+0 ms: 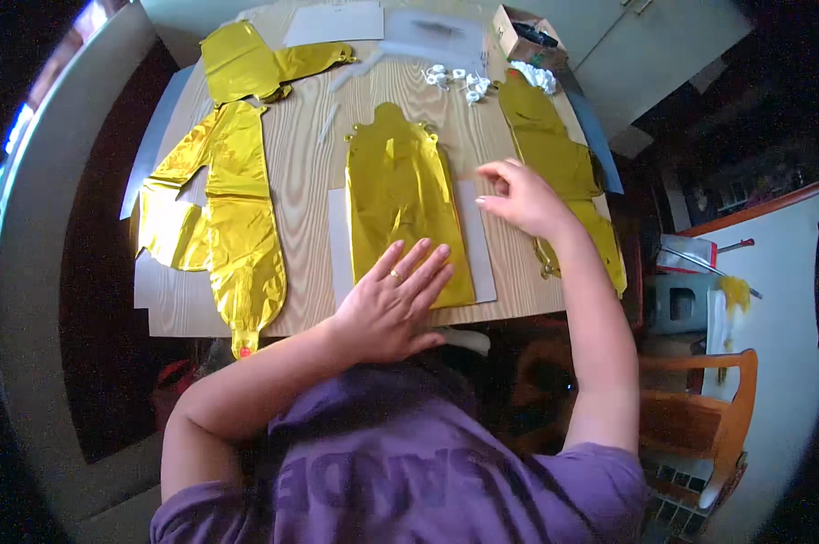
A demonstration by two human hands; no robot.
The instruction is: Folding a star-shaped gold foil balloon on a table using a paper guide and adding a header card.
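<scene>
Plainly, the left grip (393,308) is unclenched, its palm down and fingers laid flat on the near end of a folded gold foil sheet (391,186), which stretches ahead of it. Under that foil, a pale board (479,254) shows on both sides, on the wooden table (302,181). The right grip (523,198) is loosely curled, thumb and forefinger parted, just right of the foil. Beyond it lie small white fittings (474,86); to its right, another gold foil piece (550,136).
</scene>
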